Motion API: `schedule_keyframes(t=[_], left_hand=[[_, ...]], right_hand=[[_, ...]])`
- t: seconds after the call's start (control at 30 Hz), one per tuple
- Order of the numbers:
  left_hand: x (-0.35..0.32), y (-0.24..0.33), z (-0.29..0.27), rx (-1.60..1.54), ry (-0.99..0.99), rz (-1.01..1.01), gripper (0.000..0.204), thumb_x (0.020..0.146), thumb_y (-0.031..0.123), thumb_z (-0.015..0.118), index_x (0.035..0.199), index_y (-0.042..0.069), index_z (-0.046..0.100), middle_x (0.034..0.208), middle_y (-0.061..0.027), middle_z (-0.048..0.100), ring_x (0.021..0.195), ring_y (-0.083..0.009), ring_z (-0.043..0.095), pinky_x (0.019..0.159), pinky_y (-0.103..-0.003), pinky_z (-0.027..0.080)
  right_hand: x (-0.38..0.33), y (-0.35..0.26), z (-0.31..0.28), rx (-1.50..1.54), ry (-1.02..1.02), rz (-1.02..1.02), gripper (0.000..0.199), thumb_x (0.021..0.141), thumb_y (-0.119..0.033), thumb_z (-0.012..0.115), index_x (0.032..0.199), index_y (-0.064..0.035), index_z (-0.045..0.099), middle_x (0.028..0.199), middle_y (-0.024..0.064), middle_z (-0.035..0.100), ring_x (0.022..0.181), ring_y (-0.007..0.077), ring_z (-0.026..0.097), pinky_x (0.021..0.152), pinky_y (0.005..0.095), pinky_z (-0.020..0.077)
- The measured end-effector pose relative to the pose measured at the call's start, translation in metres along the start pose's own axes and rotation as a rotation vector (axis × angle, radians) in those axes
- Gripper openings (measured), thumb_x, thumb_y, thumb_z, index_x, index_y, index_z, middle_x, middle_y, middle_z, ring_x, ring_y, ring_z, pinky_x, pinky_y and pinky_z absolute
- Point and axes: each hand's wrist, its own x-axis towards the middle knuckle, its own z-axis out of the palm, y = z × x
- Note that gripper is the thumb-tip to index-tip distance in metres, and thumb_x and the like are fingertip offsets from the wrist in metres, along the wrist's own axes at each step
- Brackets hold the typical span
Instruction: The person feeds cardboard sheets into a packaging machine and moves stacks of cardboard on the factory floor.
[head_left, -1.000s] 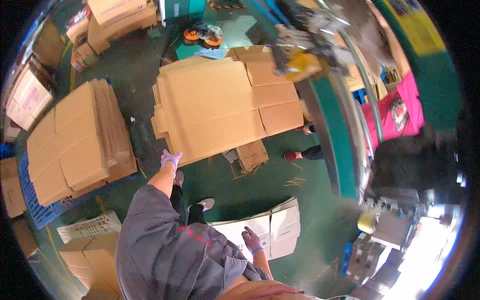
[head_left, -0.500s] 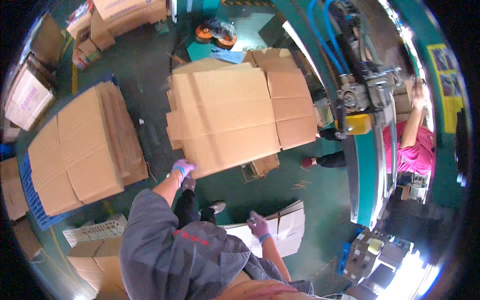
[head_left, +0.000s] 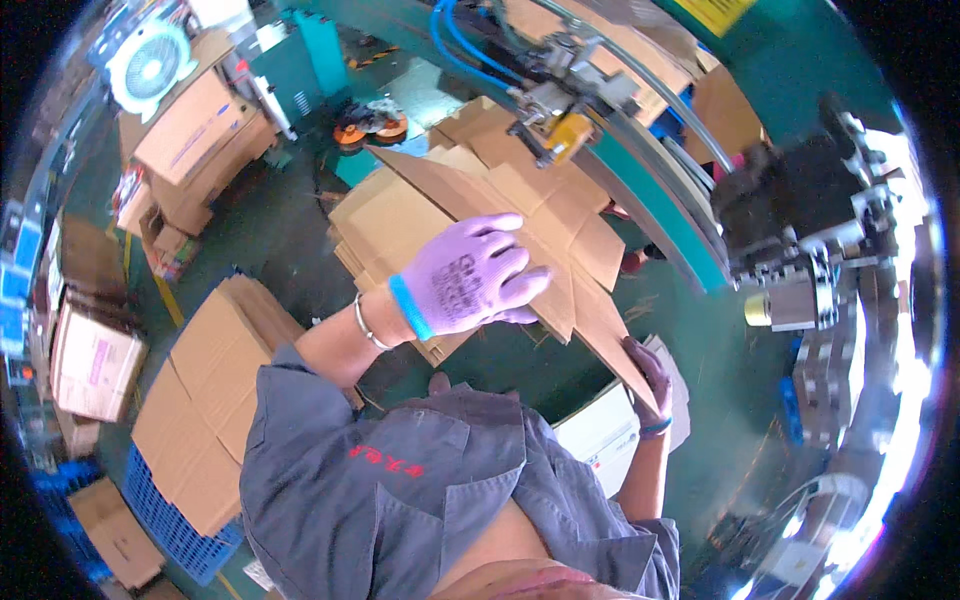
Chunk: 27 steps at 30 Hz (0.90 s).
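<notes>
My left hand (head_left: pixel 468 277), in a purple knit glove with a blue cuff, is raised over a flattened cardboard box (head_left: pixel 545 250). Its fingers are apart and it looks open, with the palm hidden. My right hand (head_left: pixel 650 378), in a darker-looking glove, grips the right end of that tilted sheet. Part of the sheet lies behind my left hand. Below it is a stack of flattened brown boxes (head_left: pixel 385 215). Near my right forearm lies a pile of white cardboard sheets (head_left: pixel 603 437).
A machine arm with blue hoses and a yellow block (head_left: pixel 568 137) stands beyond the stack. At left, more flattened boxes (head_left: pixel 205 375) rest on a blue plastic pallet (head_left: pixel 180 515). A white fan (head_left: pixel 150 65) and cartons (head_left: pixel 200 140) are at the far left.
My left hand has come up and right, over the cardboard. My right hand, earlier apart from the stack, now holds a sheet tilted up from it. The view has turned right.
</notes>
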Motion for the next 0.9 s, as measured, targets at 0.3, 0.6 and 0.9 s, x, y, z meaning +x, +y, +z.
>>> schedule_keyframes(t=[0.3, 0.6, 0.9], left_hand=[[0.008, -0.050, 0.136, -0.582, -0.262, -0.245, 0.042, 0.072, 0.045, 0.070, 0.094, 0.010, 0.065, 0.090, -0.0065, 0.062, 0.090, -0.0282, 0.058, 0.082, -0.041, 0.047], [0.007, -0.016, 0.150, 0.068, -0.176, -0.084, 0.065, 0.060, 0.015, 0.072, 0.122, 0.009, 0.053, 0.120, -0.0077, 0.054, 0.105, -0.0296, 0.053, 0.095, -0.046, 0.041], [0.158, 0.041, 0.152, -0.023, -0.055, -0.328, 0.061, 0.073, 0.055, 0.066, 0.120, 0.016, 0.059, 0.130, -0.0121, 0.049, 0.121, -0.0317, 0.044, 0.101, -0.047, 0.032]], right_hand=[[-0.034, 0.027, 0.011, -0.198, -0.045, -0.109, 0.051, 0.066, 0.000, 0.059, 0.116, -0.0098, 0.061, 0.116, 0.0110, 0.061, 0.107, 0.0316, 0.055, 0.094, 0.0380, 0.0433], [-0.020, 0.083, -0.032, 0.005, 0.035, -0.110, 0.037, 0.072, -0.015, 0.069, 0.108, -0.0078, 0.066, 0.108, 0.0107, 0.066, 0.102, 0.0285, 0.059, 0.089, 0.0368, 0.0460], [-0.019, 0.141, -0.160, 0.981, 0.589, -0.126, 0.051, 0.087, -0.048, 0.054, 0.097, 0.0007, 0.065, 0.083, 0.0145, 0.066, 0.081, 0.0242, 0.062, 0.076, 0.0354, 0.0485]])
